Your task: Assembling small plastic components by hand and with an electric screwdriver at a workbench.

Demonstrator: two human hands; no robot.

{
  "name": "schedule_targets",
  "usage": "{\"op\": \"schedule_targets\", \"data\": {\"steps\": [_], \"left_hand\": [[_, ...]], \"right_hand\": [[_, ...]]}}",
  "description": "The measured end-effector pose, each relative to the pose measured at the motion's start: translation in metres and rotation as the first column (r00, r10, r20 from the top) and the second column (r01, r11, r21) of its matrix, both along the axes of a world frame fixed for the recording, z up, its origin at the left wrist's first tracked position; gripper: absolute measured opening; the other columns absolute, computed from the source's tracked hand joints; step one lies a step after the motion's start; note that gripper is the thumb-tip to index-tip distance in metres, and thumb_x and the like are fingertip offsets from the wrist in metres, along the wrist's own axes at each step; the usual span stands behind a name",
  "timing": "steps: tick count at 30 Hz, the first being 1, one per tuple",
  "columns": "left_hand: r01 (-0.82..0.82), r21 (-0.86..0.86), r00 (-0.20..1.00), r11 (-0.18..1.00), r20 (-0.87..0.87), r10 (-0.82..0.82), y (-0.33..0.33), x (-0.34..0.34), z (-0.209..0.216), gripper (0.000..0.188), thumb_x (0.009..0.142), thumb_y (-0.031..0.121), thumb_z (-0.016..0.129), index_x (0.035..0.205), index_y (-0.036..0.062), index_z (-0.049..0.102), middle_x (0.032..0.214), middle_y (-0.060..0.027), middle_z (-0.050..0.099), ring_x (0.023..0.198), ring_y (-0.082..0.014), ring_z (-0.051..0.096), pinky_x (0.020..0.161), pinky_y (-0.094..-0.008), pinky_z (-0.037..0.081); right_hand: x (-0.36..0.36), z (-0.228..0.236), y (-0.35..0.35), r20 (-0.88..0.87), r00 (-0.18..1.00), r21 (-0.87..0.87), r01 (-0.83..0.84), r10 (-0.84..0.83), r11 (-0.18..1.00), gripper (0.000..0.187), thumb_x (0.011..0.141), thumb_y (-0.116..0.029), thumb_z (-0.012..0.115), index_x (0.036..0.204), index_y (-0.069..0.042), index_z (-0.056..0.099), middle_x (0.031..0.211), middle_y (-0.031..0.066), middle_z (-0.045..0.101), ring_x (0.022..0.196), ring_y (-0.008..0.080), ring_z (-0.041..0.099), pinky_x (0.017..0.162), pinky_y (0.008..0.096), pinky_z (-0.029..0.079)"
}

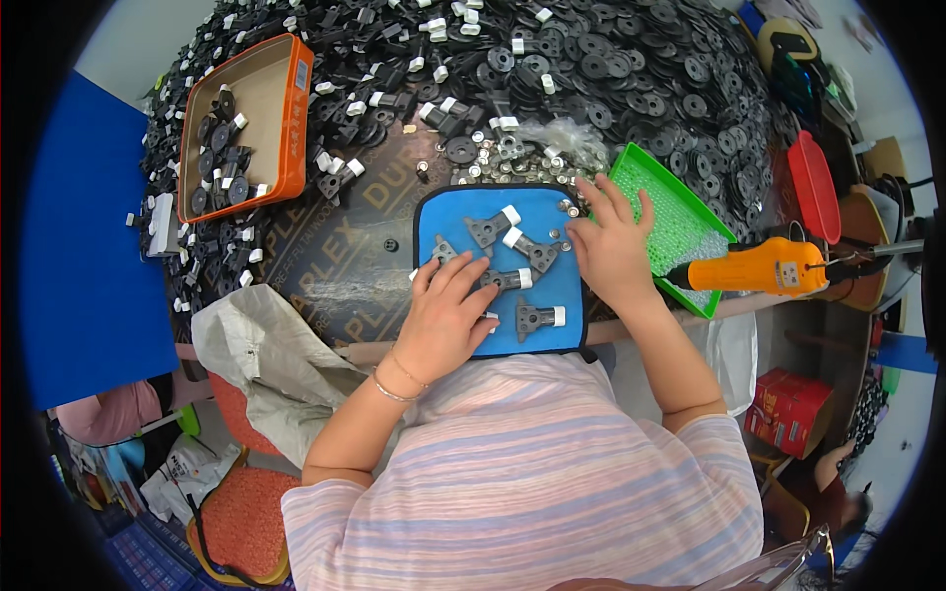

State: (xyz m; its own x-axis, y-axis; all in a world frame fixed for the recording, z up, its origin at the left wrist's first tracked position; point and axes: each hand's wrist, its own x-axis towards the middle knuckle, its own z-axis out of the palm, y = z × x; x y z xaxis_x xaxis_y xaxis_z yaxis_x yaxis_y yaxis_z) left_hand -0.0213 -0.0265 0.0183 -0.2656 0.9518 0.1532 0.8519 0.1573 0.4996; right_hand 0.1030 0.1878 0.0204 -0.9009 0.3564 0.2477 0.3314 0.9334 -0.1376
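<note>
Left hand [445, 317]: fingers spread flat on a grey bracket [505, 280], gripping nothing.
Right hand [609, 244]: open, fingertips at blue mat [552, 295] edge.

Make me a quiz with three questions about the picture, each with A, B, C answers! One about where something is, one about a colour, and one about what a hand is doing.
1. Where is the orange power tool?
A. In the orange tray
B. On the person's right, by the green tray
C. On the blue mat

2. What colour is the mat under the grey parts?
A. Blue
B. Red
C. Yellow

3. What is the left hand doing?
A. Gripping the power tool
B. Hanging off the table
C. Resting on the mat, fingers on a grey part

Answers:
1 B: the tool lies at the green tray, right of the right hand.
2 A: the mat is blue.
3 C: the left hand lies on the mat, touching a grey part.
</note>
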Motion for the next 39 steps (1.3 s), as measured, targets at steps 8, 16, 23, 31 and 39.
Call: {"op": "schedule_targets", "data": {"steps": [8,16,23,31,39], "left_hand": [[0.009,0.028,1.000,1.000,-0.001,-0.009,0.004,0.001,0.000,0.036,0.070,0.021,0.074,0.103,0.0107,0.064,0.127,-0.0095,0.052,0.125,-0.0286,0.042,0.104,-0.0477,0.026],[-0.028,0.034,1.000,0.999,0.015,0.028,-0.002,-0.001,0.001,0.034,0.070,0.020,0.073,0.102,0.0098,0.065,0.126,-0.0103,0.052,0.125,-0.0273,0.042,0.105,-0.0478,0.025],[-0.024,0.044,1.000,0.999,0.012,0.023,0.001,-0.002,0.001,0.033,0.070,0.020,0.073,0.100,0.0096,0.065,0.125,-0.0104,0.052,0.125,-0.0275,0.042,0.104,-0.0488,0.025],[-0.036,0.048,0.999,0.998,0.015,0.035,-0.001,-0.005,0.001,0.035,0.070,0.020,0.074,0.101,0.0097,0.064,0.126,-0.0095,0.053,0.125,-0.0293,0.042,0.105,-0.0476,0.025],[-0.045,0.057,0.999,0.997,0.005,0.045,-0.003,-0.004,0.000,0.033,0.071,0.020,0.073,0.101,0.0096,0.064,0.125,-0.0105,0.053,0.125,-0.0284,0.042,0.104,-0.0487,0.026]], "right_hand": [[-0.013,0.011,-0.008,0.066,0.996,-0.322,-0.027,0.051,0.946,0.005,0.069,-0.021,0.072,0.070,-0.016,0.070,0.132,0.0038,0.050,0.131,0.0270,0.036,0.105,0.0592,0.015],[-0.016,0.011,-0.005,0.036,0.999,-0.330,-0.009,0.022,0.944,0.007,0.067,-0.021,0.072,0.067,-0.014,0.070,0.126,0.0064,0.054,0.127,0.0266,0.039,0.103,0.0609,0.015],[-0.019,0.006,-0.007,0.085,0.996,-0.343,0.014,0.017,0.939,0.012,0.067,-0.020,0.074,0.073,-0.015,0.066,0.127,0.0051,0.052,0.127,0.0267,0.040,0.105,0.0578,0.016],[-0.017,0.011,-0.007,0.087,0.996,-0.373,-0.002,0.037,0.928,0.010,0.066,-0.020,0.074,0.073,-0.016,0.068,0.128,0.0051,0.052,0.128,0.0262,0.039,0.105,0.0584,0.015],[-0.017,0.009,-0.008,0.105,0.994,-0.353,0.004,0.035,0.936,0.008,0.066,-0.020,0.073,0.072,-0.017,0.070,0.127,0.0035,0.054,0.128,0.0262,0.039,0.105,0.0588,0.014]]}}
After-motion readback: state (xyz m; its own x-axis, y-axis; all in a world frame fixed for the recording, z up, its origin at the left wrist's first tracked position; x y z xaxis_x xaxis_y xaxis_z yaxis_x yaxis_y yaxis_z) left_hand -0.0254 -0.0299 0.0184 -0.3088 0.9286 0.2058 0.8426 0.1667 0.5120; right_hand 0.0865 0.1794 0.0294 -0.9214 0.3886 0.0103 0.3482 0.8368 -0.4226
